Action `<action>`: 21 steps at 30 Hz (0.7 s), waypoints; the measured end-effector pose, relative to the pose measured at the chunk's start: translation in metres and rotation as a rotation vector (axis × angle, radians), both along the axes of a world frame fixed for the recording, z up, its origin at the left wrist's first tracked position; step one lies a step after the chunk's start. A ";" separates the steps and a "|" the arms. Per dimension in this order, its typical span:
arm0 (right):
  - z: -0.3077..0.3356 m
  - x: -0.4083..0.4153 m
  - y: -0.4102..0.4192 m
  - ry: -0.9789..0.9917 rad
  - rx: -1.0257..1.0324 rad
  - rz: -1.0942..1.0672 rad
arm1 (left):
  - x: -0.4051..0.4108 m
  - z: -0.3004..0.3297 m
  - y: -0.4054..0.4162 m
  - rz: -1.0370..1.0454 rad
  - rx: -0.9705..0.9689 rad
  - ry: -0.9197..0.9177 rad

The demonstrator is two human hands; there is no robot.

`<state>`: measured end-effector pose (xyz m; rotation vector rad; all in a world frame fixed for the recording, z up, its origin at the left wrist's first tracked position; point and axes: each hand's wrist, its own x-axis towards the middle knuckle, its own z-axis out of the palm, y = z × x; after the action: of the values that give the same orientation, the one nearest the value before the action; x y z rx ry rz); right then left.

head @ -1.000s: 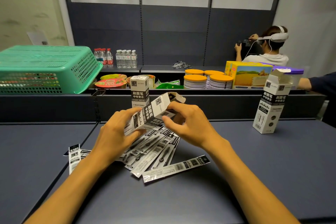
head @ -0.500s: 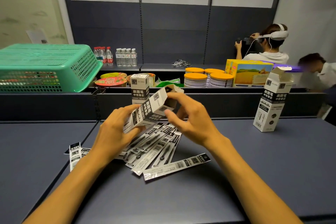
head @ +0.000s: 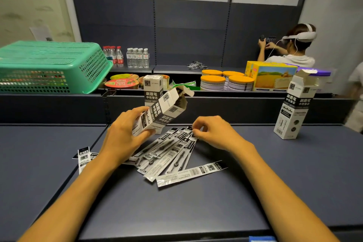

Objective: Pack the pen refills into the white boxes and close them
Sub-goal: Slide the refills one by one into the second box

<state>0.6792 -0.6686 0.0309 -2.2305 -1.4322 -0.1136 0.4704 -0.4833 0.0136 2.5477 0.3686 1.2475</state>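
A fan of packaged pen refills (head: 172,155) is lying on the dark table (head: 196,206), spreading out between and just under both hands. The right hand (head: 214,133) is curling over their far tips, seemingly pinching one, while the left hand (head: 125,135) is gripping a tilted white box (head: 161,113), its open flaps pointing up and away. Beyond the left hand a closed box (head: 153,89) is standing upright, and well off to the right hand's side an open box (head: 294,108) is standing too.

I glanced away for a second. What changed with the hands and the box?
The right hand let go of the tilted white box and dropped to the refill packets, fingers pinching at their top ends. The left hand still holds the box, flap open. Both standing boxes stayed put.
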 end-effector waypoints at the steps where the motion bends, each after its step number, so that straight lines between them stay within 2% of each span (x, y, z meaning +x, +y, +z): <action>1: -0.003 -0.001 0.003 -0.017 -0.045 -0.007 | 0.000 0.000 0.000 0.003 -0.001 0.001; 15: -0.020 0.004 0.021 -0.077 -0.173 0.077 | -0.001 0.000 0.000 0.001 -0.017 -0.003; 21: -0.019 0.005 0.021 -0.082 -0.147 0.090 | 0.000 -0.001 -0.001 0.000 -0.028 0.000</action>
<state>0.6847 -0.6475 0.0119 -2.2974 -1.6301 -0.0721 0.4704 -0.4839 0.0125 2.5247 0.3837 1.2336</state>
